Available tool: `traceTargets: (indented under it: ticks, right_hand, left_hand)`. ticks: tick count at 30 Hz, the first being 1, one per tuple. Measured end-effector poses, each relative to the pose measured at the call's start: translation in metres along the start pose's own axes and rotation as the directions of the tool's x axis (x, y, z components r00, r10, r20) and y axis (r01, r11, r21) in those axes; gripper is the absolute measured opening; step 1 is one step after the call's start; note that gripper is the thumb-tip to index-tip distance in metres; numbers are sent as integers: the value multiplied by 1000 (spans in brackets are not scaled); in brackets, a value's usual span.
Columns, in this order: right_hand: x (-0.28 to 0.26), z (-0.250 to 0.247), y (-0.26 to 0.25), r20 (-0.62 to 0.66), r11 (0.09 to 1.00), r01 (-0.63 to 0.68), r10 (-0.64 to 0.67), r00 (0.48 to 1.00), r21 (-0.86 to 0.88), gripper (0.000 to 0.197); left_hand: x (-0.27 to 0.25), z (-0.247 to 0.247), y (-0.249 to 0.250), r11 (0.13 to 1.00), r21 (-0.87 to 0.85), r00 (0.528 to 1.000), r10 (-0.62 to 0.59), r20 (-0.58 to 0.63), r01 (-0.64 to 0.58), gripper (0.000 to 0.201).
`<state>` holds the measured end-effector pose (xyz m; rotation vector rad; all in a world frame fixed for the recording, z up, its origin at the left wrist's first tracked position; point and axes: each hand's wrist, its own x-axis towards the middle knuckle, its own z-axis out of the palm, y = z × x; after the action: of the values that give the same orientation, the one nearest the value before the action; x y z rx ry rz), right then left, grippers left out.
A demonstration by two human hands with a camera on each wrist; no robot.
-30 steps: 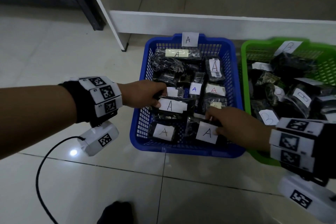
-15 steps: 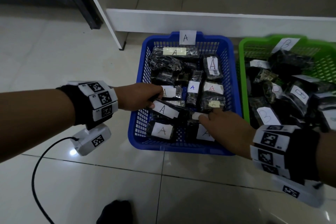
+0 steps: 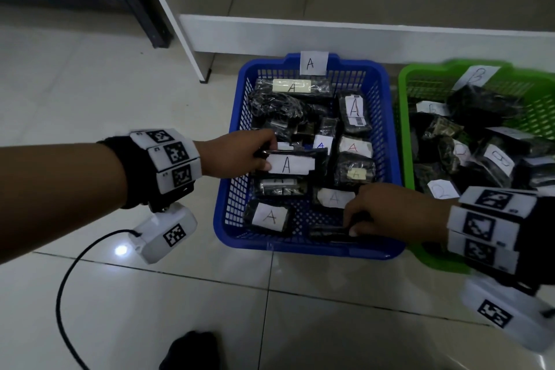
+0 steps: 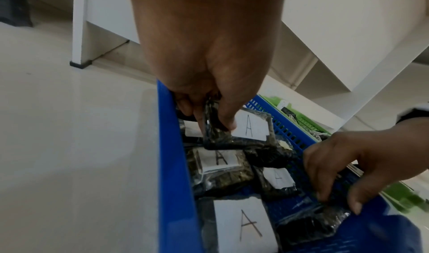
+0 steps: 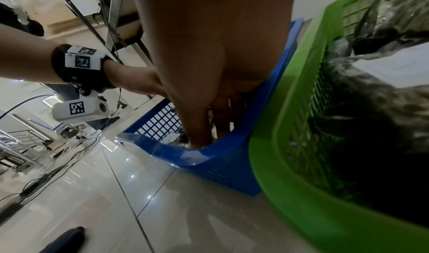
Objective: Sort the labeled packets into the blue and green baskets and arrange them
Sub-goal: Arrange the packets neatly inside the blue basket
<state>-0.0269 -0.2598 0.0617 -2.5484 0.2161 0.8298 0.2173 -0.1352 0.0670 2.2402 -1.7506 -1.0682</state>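
Observation:
The blue basket (image 3: 231,213), tagged A, holds several dark packets with white A labels. My left hand (image 3: 267,156) reaches over its left wall and pinches one end of an A-labelled packet (image 3: 288,164), held level above the others; the left wrist view shows the same packet (image 4: 248,128) between thumb and fingers. My right hand (image 3: 350,224) grips a dark packet (image 3: 327,233) with no label showing, low in the basket's near right corner. That dark packet (image 4: 311,224) lies under my right fingers (image 4: 325,192). The green basket (image 3: 405,129), tagged B, holds B-labelled packets.
Both baskets stand side by side on a glossy tiled floor, the green basket wall (image 5: 278,128) against the blue one (image 5: 227,157). A white shelf unit (image 3: 300,30) runs behind them. A black cable (image 3: 63,279) trails from my left wrist camera. A dark shoe tip (image 3: 189,351) is near.
My right hand has slid toward the basket's near right corner, uncovering an A-labelled packet behind it. The packet in my left hand has gone from tilted to level.

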Motion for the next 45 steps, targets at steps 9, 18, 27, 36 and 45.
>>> traceTargets:
  ticks: [9, 18, 27, 36, 45]
  right_hand:
    - [4, 6, 4, -115, 995, -87, 81, 990, -51, 33]
    - [0, 7, -4, -112, 994, -54, 42, 993, -99, 33]
    - [-47, -97, 26, -249, 837, -62, 232, 940, 544, 9]
    - [-28, -67, 34, -344, 846, -108, 325, 881, 523, 7]
    - [-26, -54, 36, -441, 868, -29, 280, 853, 495, 37]
  left_hand:
    - [-2, 6, 6, 1000, -26, 998, -10, 60, 12, 25]
    - [3, -2, 9, 993, -87, 995, -78, 63, 83, 25]
    - [-5, 26, 39, 997, -67, 982, -20, 189, 33, 22]
    - [3, 54, 58, 991, 110, 979, 57, 194, -79, 31]
    - [7, 40, 46, 997, 18, 961, 65, 270, -73, 21]
